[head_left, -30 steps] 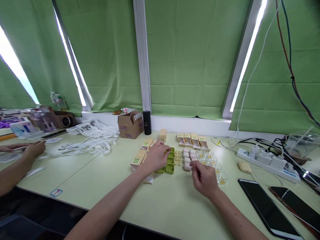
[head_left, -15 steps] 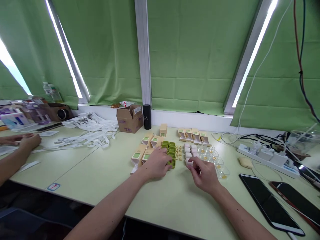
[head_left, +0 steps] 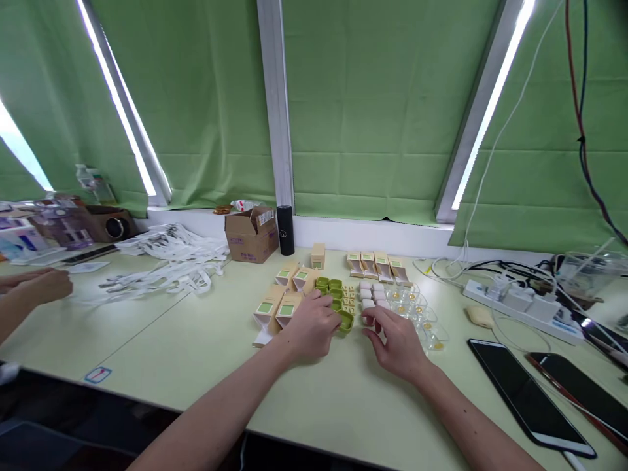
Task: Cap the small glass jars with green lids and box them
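Note:
A small green tray [head_left: 346, 322] is gripped by the fingertips of my left hand [head_left: 314, 325], tilted a little and apart from the other green trays [head_left: 335, 284] behind it. Part of that group is hidden by this hand. My right hand [head_left: 400, 343] is at the near end of the rows of white and pale pink blocks [head_left: 366, 294], thumb and index finger apart around the nearest one, which is partly covered. Between trays and blocks lie small yellowish pieces [head_left: 348, 299]. Clear plastic cups [head_left: 420, 301] with yellow bits inside are to the right of the blocks.
Open kraft boxes [head_left: 267, 307] lie left of my left hand, with more boxes [head_left: 383, 265] behind. Phones [head_left: 530, 396] and a power strip [head_left: 523, 311] occupy the right. White straps [head_left: 171, 261] and a co-worker's hand [head_left: 46, 286] are at the left.
My left hand has drawn one green tray slightly right and away from its group. The right thumb has moved apart from the index finger. The co-worker's hands have shifted left.

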`<state>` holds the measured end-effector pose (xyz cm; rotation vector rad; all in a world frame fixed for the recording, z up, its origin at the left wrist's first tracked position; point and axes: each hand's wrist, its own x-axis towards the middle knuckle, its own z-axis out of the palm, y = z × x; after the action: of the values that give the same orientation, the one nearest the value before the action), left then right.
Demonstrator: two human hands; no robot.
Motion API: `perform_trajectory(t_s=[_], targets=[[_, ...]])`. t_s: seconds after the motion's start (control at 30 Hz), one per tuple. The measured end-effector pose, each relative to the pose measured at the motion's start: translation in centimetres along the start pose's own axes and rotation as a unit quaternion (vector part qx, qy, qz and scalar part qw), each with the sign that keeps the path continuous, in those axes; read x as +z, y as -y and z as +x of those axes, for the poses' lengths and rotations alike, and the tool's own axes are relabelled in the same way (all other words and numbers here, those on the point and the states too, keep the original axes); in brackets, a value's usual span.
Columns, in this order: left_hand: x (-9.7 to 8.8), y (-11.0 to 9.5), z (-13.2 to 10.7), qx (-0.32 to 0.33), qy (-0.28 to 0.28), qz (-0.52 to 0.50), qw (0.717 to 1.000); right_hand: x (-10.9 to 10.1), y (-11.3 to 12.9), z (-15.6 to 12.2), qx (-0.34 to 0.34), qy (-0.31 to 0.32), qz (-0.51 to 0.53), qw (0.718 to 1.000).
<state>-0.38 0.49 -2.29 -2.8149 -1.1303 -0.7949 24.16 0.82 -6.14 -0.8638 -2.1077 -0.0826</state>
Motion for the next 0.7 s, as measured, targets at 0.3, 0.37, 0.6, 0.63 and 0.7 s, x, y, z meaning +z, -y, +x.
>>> perform_trajectory(t_s=[0.3,0.37,0.6,0.63,0.7], targets=[[0.2,-0.8,0.0,0.042,-0.065,0.004,0.997,0.2,-0.3,0.0,-0.016,-0.010,0.051,0.999],[0.2,-0.9,0.0,0.030,-0.093,-0.025,0.995,0.2,-0.3,0.0,-0.018,-0.018,0.064,0.998],[0.9,-1.0,0.5,-0.131,-0.129,-0.341,0.922,0.5,0.1,0.0,-0.006,-0.054,0.109,0.993],[1.1,-1.0,0.7,-0.151,-0.123,-0.392,0.899,0.5,0.2,0.0,-0.005,-0.059,0.111,0.992],[1.6,-1.0,1.0,-0.176,-0.106,-0.483,0.851,0.5,0.5,0.1,-0.001,-0.067,0.118,0.991]])
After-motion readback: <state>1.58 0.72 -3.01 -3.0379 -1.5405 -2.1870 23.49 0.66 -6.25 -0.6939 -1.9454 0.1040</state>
